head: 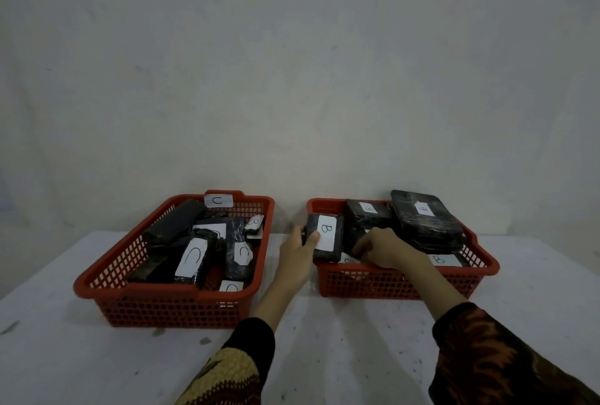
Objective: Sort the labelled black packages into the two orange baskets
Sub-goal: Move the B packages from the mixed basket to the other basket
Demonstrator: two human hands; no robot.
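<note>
Bare pale wall fills the upper two thirds of the frame; a white, speckled table [324,356] runs across the bottom.

Two orange baskets sit side by side at mid-frame. Left basket [107,278], lower left of centre: black packages piled loosely, most labels reading C, a C tag on its far rim. One label toward its far right corner [254,222] may read B or R; too small to tell.

Right basket [389,284], right of centre: stacked packages labelled B, a big flat one [425,221] riding high at the far right.

Left hand [297,250] grips a B package [324,235], thumb on its white label, holding it over the right basket's near-left corner. Right hand [383,248] has its fingers curled down among the packages in that same basket; whether it is gripping one or just pressing, I cannot tell.

Risks, as I judge them: the held package sits right at the rim and could tip out into the gap between the baskets if let go too early. The right-hand stack is tall, so a nudge from either hand might slide the top package toward the far rim.

Room: the strip between the baskets is narrow and the left forearm already fills it. Open table lies in front, along the bottom of the frame.
</note>
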